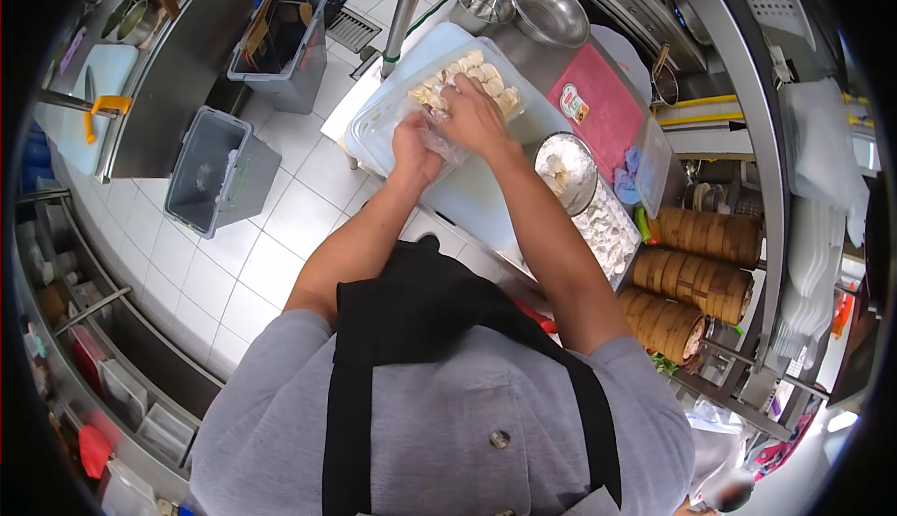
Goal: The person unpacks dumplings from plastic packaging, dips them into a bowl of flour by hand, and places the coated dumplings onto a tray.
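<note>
My left hand (414, 150) is closed around a clear plastic bag (447, 147) at the near side of a shallow clear tray (509, 60). Pale, rounded food pieces (481, 72), several of them, lie in the tray; their exact kind I cannot make out. Over them, my right hand (475, 116) reaches in with fingers bent together near the bag's mouth. What its fingertips pinch, if anything, is hidden. Right of my right forearm stands a metal bowl (566, 172) with white powder and a pale lump inside.
A pink cutting board (598, 95) lies on the counter beside a tray of white pieces (609, 236). Bamboo steamers (691, 284) are stacked at right. Metal bowls (551, 11) stand at the back. Grey bins (210, 175) sit on the tiled floor at left.
</note>
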A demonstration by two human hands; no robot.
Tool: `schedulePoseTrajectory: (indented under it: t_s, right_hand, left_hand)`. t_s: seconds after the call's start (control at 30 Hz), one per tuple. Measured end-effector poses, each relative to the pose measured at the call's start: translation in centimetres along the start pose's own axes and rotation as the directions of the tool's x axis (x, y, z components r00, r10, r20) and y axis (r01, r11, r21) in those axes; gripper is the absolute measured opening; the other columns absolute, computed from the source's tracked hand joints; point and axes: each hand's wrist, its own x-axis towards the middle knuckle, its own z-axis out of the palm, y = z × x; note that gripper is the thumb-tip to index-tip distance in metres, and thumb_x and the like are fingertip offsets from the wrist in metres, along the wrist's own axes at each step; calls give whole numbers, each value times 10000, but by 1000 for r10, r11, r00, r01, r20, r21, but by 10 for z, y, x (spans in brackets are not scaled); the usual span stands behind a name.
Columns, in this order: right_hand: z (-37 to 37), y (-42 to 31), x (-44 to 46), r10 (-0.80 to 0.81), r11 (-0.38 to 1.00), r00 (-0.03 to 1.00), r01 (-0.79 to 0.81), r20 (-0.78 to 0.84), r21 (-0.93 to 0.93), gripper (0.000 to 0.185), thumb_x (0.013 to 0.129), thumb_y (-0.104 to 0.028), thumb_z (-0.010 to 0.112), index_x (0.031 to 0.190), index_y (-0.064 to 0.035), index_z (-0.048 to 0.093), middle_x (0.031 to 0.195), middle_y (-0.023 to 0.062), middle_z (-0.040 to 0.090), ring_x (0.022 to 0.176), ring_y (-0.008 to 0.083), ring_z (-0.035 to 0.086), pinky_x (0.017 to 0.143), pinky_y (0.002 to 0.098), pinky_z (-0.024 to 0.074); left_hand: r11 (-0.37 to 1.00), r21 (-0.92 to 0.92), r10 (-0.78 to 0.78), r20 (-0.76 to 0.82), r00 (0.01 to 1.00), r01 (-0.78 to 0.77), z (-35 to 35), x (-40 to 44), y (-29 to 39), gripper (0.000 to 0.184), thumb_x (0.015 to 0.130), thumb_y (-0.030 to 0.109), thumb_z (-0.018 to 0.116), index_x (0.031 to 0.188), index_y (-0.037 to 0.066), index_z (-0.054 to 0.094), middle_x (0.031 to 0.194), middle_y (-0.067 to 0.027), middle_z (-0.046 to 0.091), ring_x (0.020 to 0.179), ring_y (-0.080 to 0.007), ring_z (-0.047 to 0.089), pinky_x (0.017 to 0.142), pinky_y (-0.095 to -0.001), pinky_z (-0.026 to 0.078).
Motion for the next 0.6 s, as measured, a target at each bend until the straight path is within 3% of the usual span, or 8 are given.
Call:
schedulePoseTrajectory:
  t_s: [0.03, 0.17, 0.27, 0.4, 0.47, 0.5, 0.57, 0.6]
  right_hand:
    - [0, -1, -3, -4, 1000, 1000, 4, -20, -1, 325, 740, -113, 670, 1059, -55, 645, 1163, 119, 533, 1132, 310, 504, 943, 415, 464]
    - [11, -1, -9, -29, 998, 997, 26, -71, -51, 343, 716, -101, 697, 1035, -67, 575, 1054, 105, 525, 1072, 301, 517, 898, 422, 480]
    - [17, 0, -17, -117, 988, 984, 102, -134, -115, 340, 706, -101, 710, 1008, -81, 556, 1037, 101, 523, 1071, 298, 519, 891, 423, 479]
    - [11, -2, -25, -121, 987, 986, 108, -112, -116, 347, 700, -99, 713, 1011, -89, 559, 1030, 101, 526, 1057, 296, 525, 878, 422, 484]
    - [16, 1, -26, -37, 999, 989, 35, -146, -19, 348, 750, -112, 677, 1062, -59, 535, 1062, 134, 522, 1033, 346, 537, 850, 444, 475]
    - [19, 1, -25, -38, 999, 989, 36, -145, -20, 348, 750, -112, 677, 1062, -59, 535, 1062, 134, 522, 1033, 346, 537, 850, 444, 475]
    - [27, 2, -22, 155, 983, 939, -116, -307, 140, 290, 806, -97, 626, 1081, -26, 567, 1058, 122, 594, 952, 312, 605, 800, 403, 506]
    - [28, 9, -18, 151, 984, 940, -112, -306, 141, 290, 806, -97, 626, 1081, -26, 567, 1058, 122, 594, 952, 312, 605, 800, 403, 506]
  left_hand:
    - [1000, 0, -15, 13, 1000, 15, 1, 1, 2, 398, 926, 256, 407, 1224, 11, 504, 1172, -154, 575, 1098, -311, 551, 1000, -471, 405]
    - [999, -38, -15, 14, 1000, 15, 15, -2, 5, 396, 938, 283, 389, 1195, 14, 525, 1169, -148, 590, 1086, -305, 559, 989, -463, 417]
    - [997, -59, -46, -41, 998, 44, 24, -7, 7, 374, 962, 297, 373, 1147, 19, 540, 1115, -138, 601, 1020, -300, 572, 945, -438, 447]
    - [993, -81, -81, 29, 996, 83, 16, -2, 8, 408, 955, 300, 379, 1181, -5, 528, 1130, -157, 605, 1037, -310, 576, 955, -444, 448]
    - [991, -83, -99, 42, 994, 102, 18, -4, 8, 404, 943, 292, 393, 1172, -11, 531, 1118, -162, 610, 1041, -311, 577, 960, -441, 447]
    - [991, -87, -103, 27, 994, 105, 20, -4, 8, 399, 941, 288, 400, 1168, -12, 534, 1104, -163, 614, 1032, -310, 581, 953, -440, 451]
    - [990, -92, -106, 11, 994, 106, 12, 5, 5, 394, 938, 284, 407, 1163, -13, 537, 1089, -165, 618, 1023, -309, 586, 945, -438, 455]
    - [995, -75, -69, -11, 998, 68, -2, 20, 0, 358, 936, 259, 411, 1131, -10, 543, 1049, -156, 616, 984, -303, 588, 918, -433, 463]
